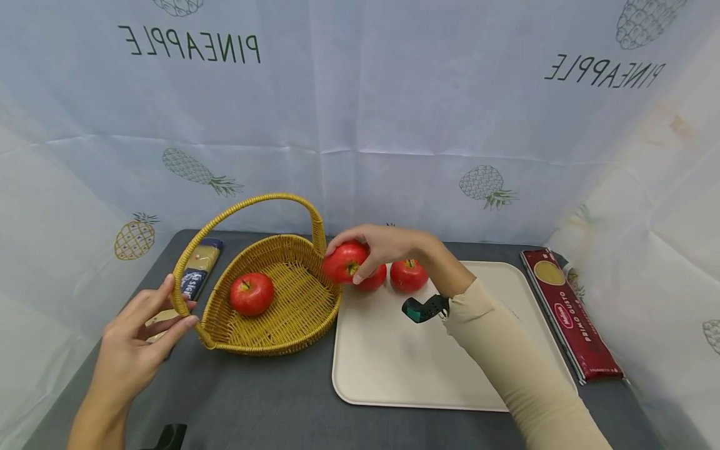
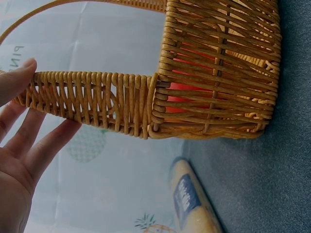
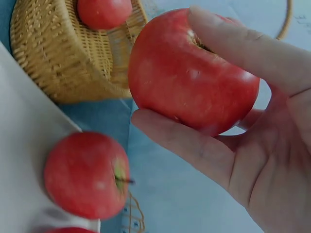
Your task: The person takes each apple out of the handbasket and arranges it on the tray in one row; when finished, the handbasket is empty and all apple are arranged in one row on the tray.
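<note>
My right hand (image 1: 388,245) grips a red apple (image 3: 189,73) between thumb and fingers, raised beside the right rim of a yellow wicker basket (image 1: 315,334). With thumb and fingertips, my left hand (image 1: 132,340) holds the left side of the basket's handle (image 2: 92,99). One apple (image 1: 252,294) lies inside the basket, on its left; in the left wrist view its red shows through the weave. Two more apples lie at the back of the beige tray (image 1: 427,369). The nearer apple (image 3: 87,174) is partly hidden behind the held one in the head view, and the other apple (image 1: 409,275) sits right of it.
Behind the basket's left side lies a pasta packet (image 1: 197,269), partly covered by the handle and left hand. A dark red spaghetti packet (image 1: 570,315) lies along the tray's right edge. A pineapple-print cloth (image 1: 360,112) hangs behind the grey table (image 1: 270,400).
</note>
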Action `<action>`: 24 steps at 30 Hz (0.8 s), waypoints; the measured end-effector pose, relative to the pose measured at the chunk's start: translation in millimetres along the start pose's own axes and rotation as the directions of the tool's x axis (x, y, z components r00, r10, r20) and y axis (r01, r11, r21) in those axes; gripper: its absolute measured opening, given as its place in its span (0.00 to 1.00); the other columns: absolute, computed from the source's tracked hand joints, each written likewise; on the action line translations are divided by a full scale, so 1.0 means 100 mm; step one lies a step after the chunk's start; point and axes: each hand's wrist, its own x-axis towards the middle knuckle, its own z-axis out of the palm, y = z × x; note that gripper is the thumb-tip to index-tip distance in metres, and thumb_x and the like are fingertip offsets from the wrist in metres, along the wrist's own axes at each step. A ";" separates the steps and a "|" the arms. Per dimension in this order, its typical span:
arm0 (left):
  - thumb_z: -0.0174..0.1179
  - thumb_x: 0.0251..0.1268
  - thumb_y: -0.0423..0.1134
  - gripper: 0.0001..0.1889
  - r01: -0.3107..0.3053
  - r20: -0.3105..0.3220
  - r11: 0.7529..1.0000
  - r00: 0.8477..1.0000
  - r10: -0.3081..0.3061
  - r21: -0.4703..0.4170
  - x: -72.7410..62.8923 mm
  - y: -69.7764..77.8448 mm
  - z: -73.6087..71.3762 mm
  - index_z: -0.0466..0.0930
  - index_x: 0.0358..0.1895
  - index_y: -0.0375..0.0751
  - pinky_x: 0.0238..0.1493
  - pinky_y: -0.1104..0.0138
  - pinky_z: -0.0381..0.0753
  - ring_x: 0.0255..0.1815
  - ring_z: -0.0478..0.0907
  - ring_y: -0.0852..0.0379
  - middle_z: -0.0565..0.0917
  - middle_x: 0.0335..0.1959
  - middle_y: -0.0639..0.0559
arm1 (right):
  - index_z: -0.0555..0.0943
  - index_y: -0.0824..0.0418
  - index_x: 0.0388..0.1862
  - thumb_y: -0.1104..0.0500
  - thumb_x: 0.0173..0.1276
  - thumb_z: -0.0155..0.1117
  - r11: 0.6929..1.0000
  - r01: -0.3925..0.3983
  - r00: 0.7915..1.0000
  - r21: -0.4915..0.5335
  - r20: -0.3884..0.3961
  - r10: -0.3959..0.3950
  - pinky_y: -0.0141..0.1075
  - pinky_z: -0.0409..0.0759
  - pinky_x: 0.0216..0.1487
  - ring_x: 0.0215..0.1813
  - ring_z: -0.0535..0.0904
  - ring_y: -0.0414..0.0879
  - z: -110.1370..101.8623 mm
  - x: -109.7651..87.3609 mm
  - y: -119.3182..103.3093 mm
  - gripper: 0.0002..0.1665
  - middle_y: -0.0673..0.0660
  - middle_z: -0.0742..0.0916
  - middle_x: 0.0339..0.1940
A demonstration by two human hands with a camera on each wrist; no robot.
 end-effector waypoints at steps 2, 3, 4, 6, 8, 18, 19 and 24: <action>0.68 0.51 0.12 0.38 -0.001 -0.001 1.000 1.000 0.001 -0.003 0.00 0.00 0.00 0.68 0.70 0.21 0.46 0.83 0.86 0.50 0.86 0.72 0.81 0.48 0.60 | 0.78 0.46 0.66 0.66 0.59 0.77 1.000 -0.008 1.000 -0.007 -0.020 0.008 0.44 0.90 0.58 0.68 0.74 0.54 -0.04 -0.08 0.03 0.36 0.54 0.79 0.66; 0.68 0.51 0.12 0.38 0.000 0.000 1.000 1.000 0.000 -0.003 0.00 0.00 0.00 0.68 0.70 0.22 0.46 0.83 0.86 0.50 0.86 0.72 0.81 0.48 0.60 | 0.78 0.46 0.66 0.66 0.59 0.77 1.000 -0.016 0.999 -0.008 -0.032 0.016 0.44 0.90 0.58 0.68 0.74 0.54 -0.05 -0.12 0.05 0.37 0.54 0.79 0.67; 0.68 0.52 0.13 0.38 -0.001 0.000 1.000 1.000 0.001 -0.002 0.00 0.00 0.00 0.68 0.70 0.22 0.46 0.83 0.86 0.50 0.86 0.72 0.81 0.48 0.60 | 0.77 0.45 0.66 0.67 0.59 0.76 1.000 -0.025 0.999 -0.010 -0.042 0.025 0.44 0.90 0.59 0.69 0.74 0.54 -0.07 -0.16 0.06 0.37 0.54 0.78 0.67; 0.67 0.53 0.14 0.37 -0.002 0.001 1.000 1.000 0.002 -0.004 0.00 0.00 0.00 0.68 0.70 0.21 0.46 0.83 0.86 0.50 0.86 0.73 0.81 0.48 0.60 | 0.76 0.45 0.67 0.68 0.59 0.75 0.999 -0.041 0.997 -0.007 -0.059 0.041 0.45 0.89 0.60 0.69 0.73 0.55 -0.10 -0.24 0.09 0.38 0.54 0.78 0.68; 0.67 0.54 0.14 0.36 -0.004 0.001 1.000 1.000 0.004 -0.007 0.00 -0.01 0.00 0.67 0.70 0.21 0.46 0.82 0.86 0.50 0.86 0.73 0.81 0.48 0.60 | 0.76 0.44 0.68 0.70 0.60 0.73 0.999 -0.054 0.996 0.005 -0.073 0.054 0.46 0.88 0.61 0.70 0.73 0.55 -0.14 -0.32 0.12 0.39 0.54 0.77 0.69; 0.67 0.54 0.13 0.37 0.001 -0.001 1.000 1.000 -0.001 -0.016 -0.01 -0.01 0.00 0.67 0.70 0.21 0.46 0.82 0.86 0.50 0.86 0.72 0.81 0.48 0.59 | 0.69 0.49 0.71 0.75 0.58 0.71 0.998 -0.027 0.988 0.060 -0.151 0.036 0.48 0.89 0.61 0.71 0.70 0.58 -0.26 -0.72 0.34 0.45 0.58 0.74 0.70; 0.66 0.53 0.13 0.37 0.002 0.000 1.000 1.000 -0.002 -0.016 -0.01 -0.01 0.00 0.67 0.70 0.21 0.46 0.82 0.86 0.51 0.85 0.72 0.81 0.48 0.59 | 0.69 0.49 0.72 0.75 0.58 0.70 0.998 -0.027 0.986 0.062 -0.160 0.036 0.48 0.89 0.61 0.71 0.70 0.58 -0.27 -0.76 0.36 0.45 0.58 0.74 0.70; 0.67 0.53 0.12 0.38 0.006 0.000 1.000 1.000 -0.006 -0.010 -0.01 -0.01 0.00 0.67 0.71 0.22 0.46 0.83 0.86 0.50 0.85 0.73 0.81 0.48 0.59 | 0.65 0.45 0.74 0.74 0.59 0.70 0.991 -0.072 0.974 0.111 -0.208 0.094 0.47 0.90 0.58 0.70 0.71 0.60 -0.30 -0.99 0.46 0.48 0.59 0.73 0.70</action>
